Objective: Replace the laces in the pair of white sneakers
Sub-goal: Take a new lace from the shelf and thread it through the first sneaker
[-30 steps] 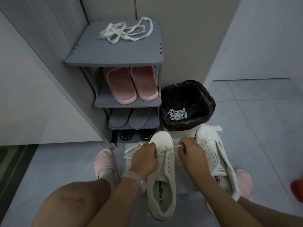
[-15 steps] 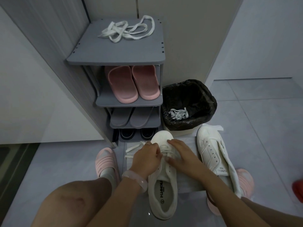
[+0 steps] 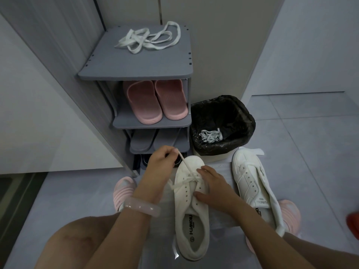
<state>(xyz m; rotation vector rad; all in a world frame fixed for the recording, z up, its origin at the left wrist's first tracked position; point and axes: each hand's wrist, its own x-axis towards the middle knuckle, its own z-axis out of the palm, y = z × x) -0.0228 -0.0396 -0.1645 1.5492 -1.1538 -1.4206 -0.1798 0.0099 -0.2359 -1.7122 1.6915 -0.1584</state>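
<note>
**Entry: two white sneakers, one part-laced**

Nearest, under both hands: the left sneaker, toe pointing away, lying on a pale sheet on the floor. The right hand rests on its upper with fingers spread flat, thumb on the tongue, holding nothing. A white lace crosses the lowest eyelets (upper eyelets bare). The left hand, a translucent bracelet at its wrist, pinches one end of that lace above the toe, the strand pulled taut and slanting up from the eyelets.

Just right of the right hand: the second sneaker, eyelets bare, tongue turned out.

Beyond the hands: a grey shoe rack. On its shelves pink slippers, grey slippers, dark shoes lowest. On its top, beyond the left hand, a loose white lace.

Beyond the right hand, beside the rack: a bin with black liner, tangled white laces inside.
</note>
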